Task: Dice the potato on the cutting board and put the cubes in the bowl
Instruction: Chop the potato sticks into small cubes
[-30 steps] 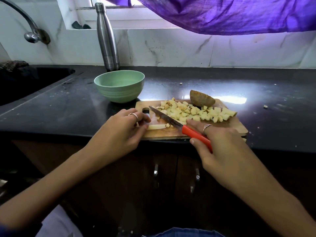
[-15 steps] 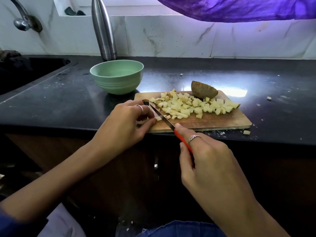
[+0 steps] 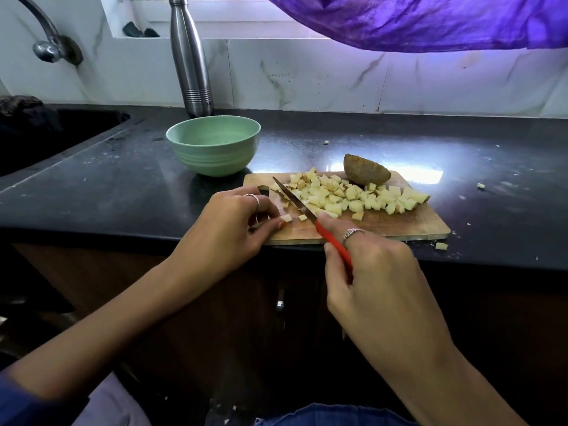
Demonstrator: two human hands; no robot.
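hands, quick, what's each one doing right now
Left hand: fingers curled, pinching a small potato piece on the cutting board.
Right hand: gripping the red-handled knife.

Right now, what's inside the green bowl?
The green bowl shows only bare inner wall; no cubes visible. Its near rim hides the bottom. The diced potato sits on the cutting board.

Silver rings [image 3: 352, 232], dark blue sleeve [image 3: 27, 404]
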